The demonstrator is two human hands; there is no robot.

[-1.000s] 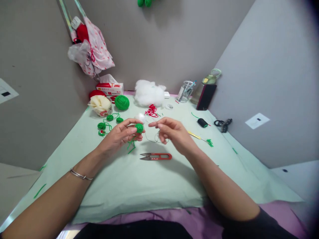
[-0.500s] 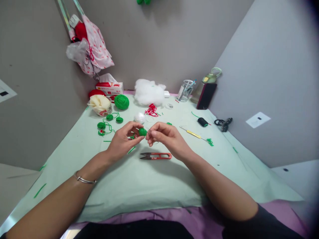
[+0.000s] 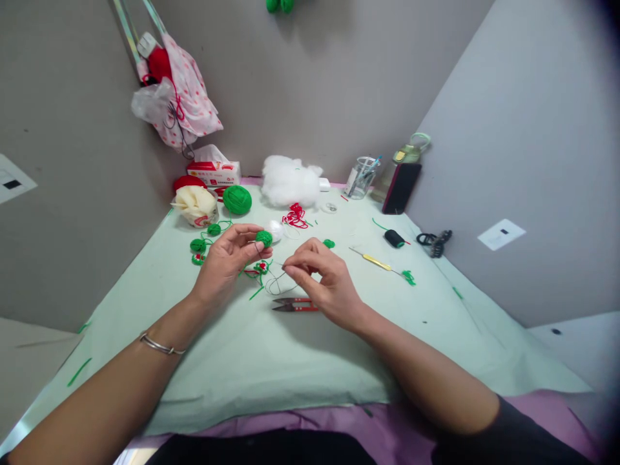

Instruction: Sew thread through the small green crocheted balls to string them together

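Note:
My left hand (image 3: 227, 258) is closed on a small green crocheted ball (image 3: 264, 238), held between thumb and fingers. A dark thread (image 3: 274, 282) runs from the ball and loops loosely below it. Thumb and forefinger of my right hand (image 3: 322, 278) pinch a thin needle (image 3: 279, 263), its point toward the left; the needle is fine and partly hidden by the fingers. Red-handled thread snips (image 3: 292, 305) lie under the right hand, which covers their handle end. Between the hands, a small red, white and green crocheted piece (image 3: 262, 267) rests on the table.
Behind the hands are a white ball (image 3: 275, 230), red yarn scraps (image 3: 296, 216), white stuffing (image 3: 291, 181) and a green yarn ball (image 3: 237, 199). To the right lie a yellow-handled crochet hook (image 3: 376, 261) and a black thread spool (image 3: 394, 238). A phone (image 3: 402, 187) leans against a bottle.
My left hand has moved left and up with the green ball. My right hand has drawn away, down and to the right, now partly over the snips.

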